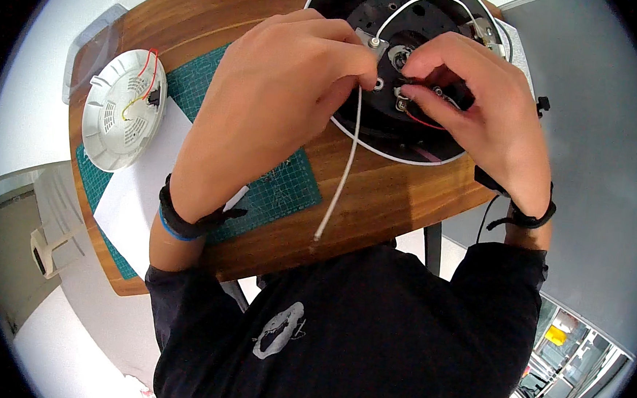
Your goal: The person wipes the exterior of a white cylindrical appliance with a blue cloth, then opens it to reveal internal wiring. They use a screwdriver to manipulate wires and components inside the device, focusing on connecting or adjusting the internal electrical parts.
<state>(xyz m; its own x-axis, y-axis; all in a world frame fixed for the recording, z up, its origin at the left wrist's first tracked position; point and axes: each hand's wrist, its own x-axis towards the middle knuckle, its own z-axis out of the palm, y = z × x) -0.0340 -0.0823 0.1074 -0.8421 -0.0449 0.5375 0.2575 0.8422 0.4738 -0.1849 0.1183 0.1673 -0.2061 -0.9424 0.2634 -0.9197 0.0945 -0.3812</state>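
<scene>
A round black housing with a pale rim (391,149) sits at the back of the table, holding metal fittings, screws, a looped white wire and a red wire (425,122). My left hand (281,94) reaches over its left side, fingertips pinched on a white cable (347,164) that hangs down toward the table's front edge. My right hand (498,122) is over the housing's middle, thumb and index finger closed on a small dark piece beside the metal terminals; that piece is mostly hidden by the fingertips.
A white plastic round cover (109,106) with red and yellow wires lies at the left, over white paper (124,216) and a green cutting mat (275,200). The wooden table (391,203) curves toward my body. A grey surface (597,179) is at the right, with a dark knob (543,105).
</scene>
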